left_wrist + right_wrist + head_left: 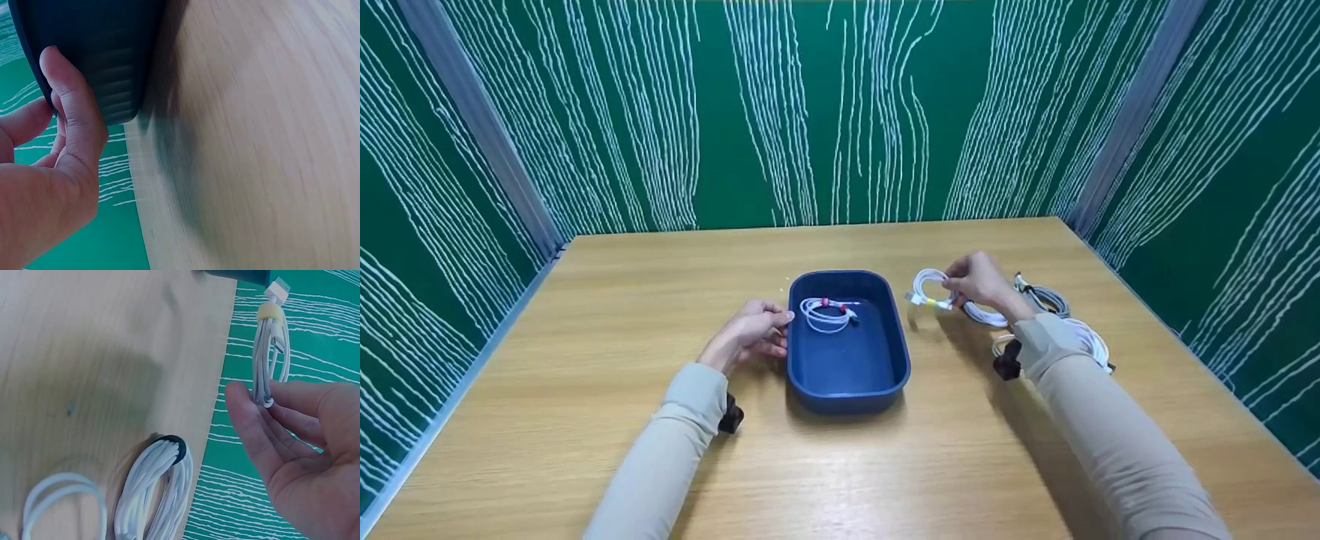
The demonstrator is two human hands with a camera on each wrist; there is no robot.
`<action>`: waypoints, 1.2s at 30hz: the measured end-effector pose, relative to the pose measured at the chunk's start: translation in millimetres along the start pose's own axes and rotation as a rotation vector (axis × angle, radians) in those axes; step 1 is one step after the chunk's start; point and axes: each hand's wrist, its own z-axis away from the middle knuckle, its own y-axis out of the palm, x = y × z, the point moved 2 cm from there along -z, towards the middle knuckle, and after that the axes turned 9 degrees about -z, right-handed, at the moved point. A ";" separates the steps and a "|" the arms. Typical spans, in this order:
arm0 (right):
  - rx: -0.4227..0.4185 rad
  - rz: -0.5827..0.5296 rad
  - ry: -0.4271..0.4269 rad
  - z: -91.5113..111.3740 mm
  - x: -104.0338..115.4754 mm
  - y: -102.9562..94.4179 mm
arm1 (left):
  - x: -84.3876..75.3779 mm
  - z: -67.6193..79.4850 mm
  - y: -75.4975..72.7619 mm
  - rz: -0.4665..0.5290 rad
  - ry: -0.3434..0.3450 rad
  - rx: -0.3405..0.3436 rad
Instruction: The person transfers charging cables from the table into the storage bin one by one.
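Note:
A dark blue plastic bin (pixel 848 383) stands mid-table, holding one coiled white cable (pixel 826 325) with red ties. At the bin's left rim, my left hand (pixel 751 330) pinches the edge between thumb and fingers; the left wrist view shows the bin's ribbed outer wall (pixel 115 84) beside that hand (pixel 62 163). Right of the bin, my right hand (pixel 981 283) pinches another coiled white cable (pixel 924 279) above the table. In the right wrist view this cable (pixel 262 360) has a yellow tie (pixel 270 311) near its plugs and hangs from the fingertips of the hand (pixel 304 439).
Several more coiled cables lie on the table at the right, among them a grey one (pixel 1051 300) and a white one (pixel 1093 341) partly behind the right sleeve. A black tie (pixel 177 447) wraps one white coil. Green walls with white lines (pixel 840 112) enclose the wooden table (pixel 585 360).

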 end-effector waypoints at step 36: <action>0.050 -0.047 -0.051 -7.6 38.6 27.6 | 0.8 0.7 0.6 0.013 0.002 0.015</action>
